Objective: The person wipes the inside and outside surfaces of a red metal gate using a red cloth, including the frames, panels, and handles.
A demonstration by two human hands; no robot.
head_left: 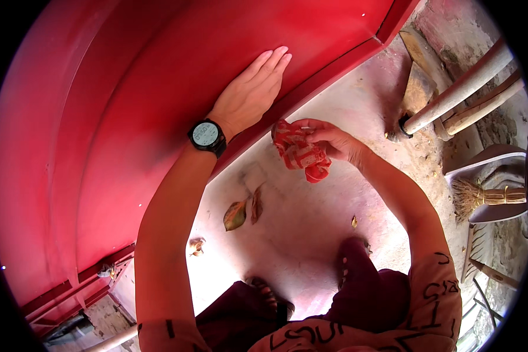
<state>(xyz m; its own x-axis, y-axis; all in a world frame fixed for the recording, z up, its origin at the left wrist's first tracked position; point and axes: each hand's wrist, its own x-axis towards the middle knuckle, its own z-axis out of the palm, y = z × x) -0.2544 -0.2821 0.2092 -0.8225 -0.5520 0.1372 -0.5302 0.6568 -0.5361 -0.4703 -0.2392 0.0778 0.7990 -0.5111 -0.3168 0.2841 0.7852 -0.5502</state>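
Observation:
My left hand [253, 91] lies flat against a large red metal door [170, 82], its fingers stretched out near the lower border of the panel. A black watch with a round face [206, 134] is on that wrist. In my right hand [331, 141] a crumpled red patterned cloth [299, 154] is pinched between thumb and fingers. Part of the cloth touches or nearly touches the door's edge, and the rest hangs down over the floor. The fingertips behind the cloth are partly hidden.
Dry leaves [235, 216] lie on the pale concrete floor [299, 223] near my feet. To the right, long wooden handles [460, 88] lean by a rough wall, with a straw brush [469, 198] and a dustpan [491, 217] below them. A pole [114, 339] shows at lower left.

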